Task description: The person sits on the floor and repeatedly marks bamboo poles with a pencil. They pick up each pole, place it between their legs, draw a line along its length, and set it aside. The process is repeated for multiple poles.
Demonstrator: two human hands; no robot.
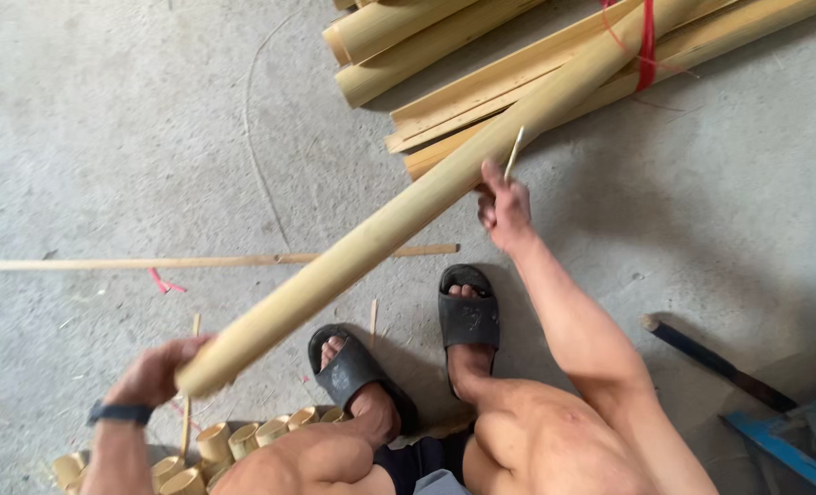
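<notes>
The left hand is closed around the near end of a long, pale yellow-green round bamboo pole, gripping it at the cut end; a dark band sits on that wrist. From this hand the pole rises diagonally up and to the right, crossing above the feet and running on toward the top edge of the view. The right hand touches the pole about midway along its length, just under it, and pinches a thin pale bamboo sliver between its fingers, the sliver pointing upward beside the pole.

Below the pole, both feet rest on the grey concrete floor in black rubber slide sandals, and the bare knees fill the bottom of the view. Beside the left knee and near the left hand lies a cluster of short cut bamboo ring sections, standing on end and packed together.

Farther out, a thin straight bamboo strip lies flat on the floor, well apart from the hands, with a scrap of red string just beside it. At the top lies a heap of whole and split bamboo lengths, some of them tied with a red cord. To the right, a dark blade with a wooden handle rests on the floor near a blue metal frame in the corner.
</notes>
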